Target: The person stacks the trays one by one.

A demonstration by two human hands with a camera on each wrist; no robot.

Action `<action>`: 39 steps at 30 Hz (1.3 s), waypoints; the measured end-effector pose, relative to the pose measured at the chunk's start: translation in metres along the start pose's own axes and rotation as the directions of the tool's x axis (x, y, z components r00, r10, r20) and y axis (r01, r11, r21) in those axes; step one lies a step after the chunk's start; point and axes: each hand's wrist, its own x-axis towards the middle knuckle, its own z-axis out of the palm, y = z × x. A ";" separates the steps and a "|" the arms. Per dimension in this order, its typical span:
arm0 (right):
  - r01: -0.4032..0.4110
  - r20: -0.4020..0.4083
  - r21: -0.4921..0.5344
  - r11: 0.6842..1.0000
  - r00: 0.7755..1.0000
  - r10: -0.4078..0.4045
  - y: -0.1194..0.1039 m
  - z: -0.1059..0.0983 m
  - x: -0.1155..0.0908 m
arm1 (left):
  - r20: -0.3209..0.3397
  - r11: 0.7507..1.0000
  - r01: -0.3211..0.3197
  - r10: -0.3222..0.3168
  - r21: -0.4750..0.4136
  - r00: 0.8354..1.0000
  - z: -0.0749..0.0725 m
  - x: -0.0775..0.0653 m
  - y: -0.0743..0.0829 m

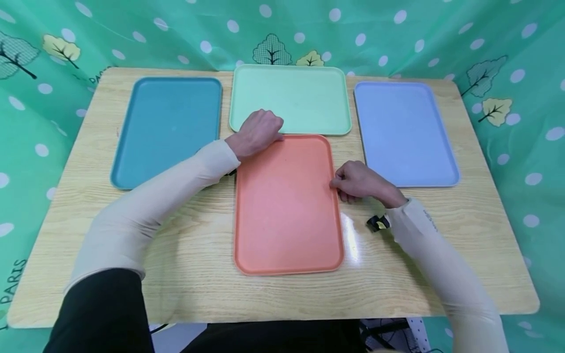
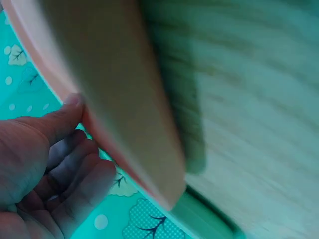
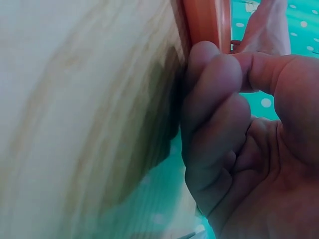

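A coral rectangular tray [image 1: 289, 211] lies lengthwise at the middle of the table, its far end close against a mint green tray [image 1: 291, 95]. My left hand [image 1: 259, 130] is at its far left corner; in the left wrist view the thumb [image 2: 72, 102] presses on the rim with the other fingers curled beside it. At the right side edge, my right hand [image 1: 359, 180] pinches the rim between thumb and curled index finger. The right wrist view shows those fingers [image 3: 214, 84] low beside the tabletop, at the coral rim [image 3: 207, 22].
On the left of the wooden table [image 1: 198, 289] lies a teal tray [image 1: 169, 130], partly under my left forearm. A periwinkle blue tray [image 1: 406, 132] lies on the right, just beyond my right hand. Green dotted cloth [image 1: 145, 24] hangs round the table's back and sides.
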 end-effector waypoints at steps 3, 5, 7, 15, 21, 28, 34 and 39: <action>-0.004 0.004 0.008 1.000 1.000 0.003 0.000 0.002 0.001 | -0.014 1.000 0.005 -0.005 0.001 1.000 0.002 0.000 -0.001; -0.002 0.003 0.007 1.000 1.000 0.002 -0.001 0.002 0.001 | -0.017 1.000 0.007 -0.007 0.002 1.000 0.002 0.000 -0.001; 0.001 0.002 0.006 1.000 1.000 -0.001 -0.001 0.002 0.000 | -0.018 1.000 0.007 -0.007 0.003 1.000 0.003 0.000 -0.001; 0.003 -0.016 0.017 1.000 1.000 -0.003 0.005 -0.005 -0.009 | 0.005 0.999 0.018 -0.018 -0.029 1.000 0.002 0.003 0.002; -0.019 -0.173 -0.035 0.999 0.985 0.013 0.021 -0.029 -0.025 | 0.056 0.988 0.035 -0.027 -0.151 0.998 -0.011 0.017 0.017; -0.157 -0.417 -0.012 0.987 0.899 0.138 0.058 -0.082 -0.043 | 0.138 0.972 0.031 0.001 -0.231 0.990 -0.022 0.066 0.059; -0.284 -0.495 0.077 0.956 0.821 0.284 0.097 -0.121 -0.047 | 0.146 0.970 0.029 0.007 -0.240 0.989 -0.012 0.107 0.081; -0.312 -0.537 0.148 0.939 0.771 0.341 0.119 -0.145 -0.053 | 0.228 0.952 0.111 -0.045 -0.285 0.973 -0.004 0.129 0.102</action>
